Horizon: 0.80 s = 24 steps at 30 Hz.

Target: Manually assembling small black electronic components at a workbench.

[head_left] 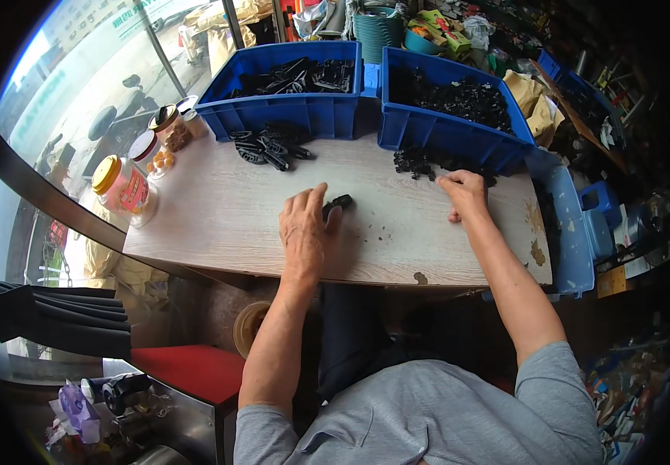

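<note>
My left hand (302, 229) is over the middle of the table, its fingers bent forward. Between thumb and forefinger sits a short black plastic part (340, 203), one end sticking out to the right. My right hand (468, 195) is at the near edge of a heap of small black pieces (412, 161). Its thumb and forefinger are pinched together; whatever is between them is too small to make out. Farther off, several long black plastic parts (264, 147) lie in a loose pile before the left bin.
Two blue bins, one with long black parts (281, 101) and one with small pieces (459, 133), line the table's (219, 229) far side. Lidded jars (127, 190) stand along the left edge. A light blue crate (575, 252) is off the right edge. Black crumbs (382, 235) dot the tabletop.
</note>
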### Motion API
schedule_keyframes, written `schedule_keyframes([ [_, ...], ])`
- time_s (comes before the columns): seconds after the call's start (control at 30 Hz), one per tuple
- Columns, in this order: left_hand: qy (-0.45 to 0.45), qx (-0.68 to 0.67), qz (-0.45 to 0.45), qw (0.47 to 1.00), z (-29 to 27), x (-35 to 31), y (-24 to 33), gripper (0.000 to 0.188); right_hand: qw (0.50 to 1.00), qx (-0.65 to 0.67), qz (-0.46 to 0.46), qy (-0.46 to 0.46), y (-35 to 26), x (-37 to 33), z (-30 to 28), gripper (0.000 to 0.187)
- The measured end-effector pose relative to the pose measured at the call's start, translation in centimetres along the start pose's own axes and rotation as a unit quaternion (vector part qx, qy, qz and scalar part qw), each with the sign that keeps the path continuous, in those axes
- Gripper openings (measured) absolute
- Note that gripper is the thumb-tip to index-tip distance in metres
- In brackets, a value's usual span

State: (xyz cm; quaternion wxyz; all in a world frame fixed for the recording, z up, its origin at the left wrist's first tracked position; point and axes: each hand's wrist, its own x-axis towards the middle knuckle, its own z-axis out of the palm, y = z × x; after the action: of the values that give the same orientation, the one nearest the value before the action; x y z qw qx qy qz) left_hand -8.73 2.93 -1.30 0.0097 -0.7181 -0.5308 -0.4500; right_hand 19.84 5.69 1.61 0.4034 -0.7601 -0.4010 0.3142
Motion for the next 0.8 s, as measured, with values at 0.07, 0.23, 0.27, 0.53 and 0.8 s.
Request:
schedule_keyframes([
  [0.07, 0.11, -0.045, -0.012, 0.993, -0.1, -0.4, 0.0, 0.029, 0.999, -0.036, -0.005, 0.021, -0.6, 0.0, 1.0, 0.028],
  [0.23, 0.042, -0.319, -0.212, 0.923, -0.4, -4.4, 3.0, 0.014, 0.989, -0.132, -0.031, 0.051, -1.5, 0.4, 1.8, 0.027],
  [0.27, 0.04, -0.341, -0.22, 0.913, -0.5, -5.0, 4.2, 0.012, 0.987, -0.148, -0.033, 0.047, -1.7, 0.3, 1.8, 0.026],
  [0.53, -0.059, -0.374, -0.196, 0.905, 0.5, -5.6, 7.8, 0.016, 0.992, -0.123, -0.022, 0.031, -1.0, 0.7, 1.3, 0.02],
  [0.8, -0.146, -0.485, -0.347, 0.789, 3.4, -2.6, 7.5, 0.036, 0.995, 0.029, 0.027, -0.087, 0.3, -1.9, -0.4, 0.015],
])
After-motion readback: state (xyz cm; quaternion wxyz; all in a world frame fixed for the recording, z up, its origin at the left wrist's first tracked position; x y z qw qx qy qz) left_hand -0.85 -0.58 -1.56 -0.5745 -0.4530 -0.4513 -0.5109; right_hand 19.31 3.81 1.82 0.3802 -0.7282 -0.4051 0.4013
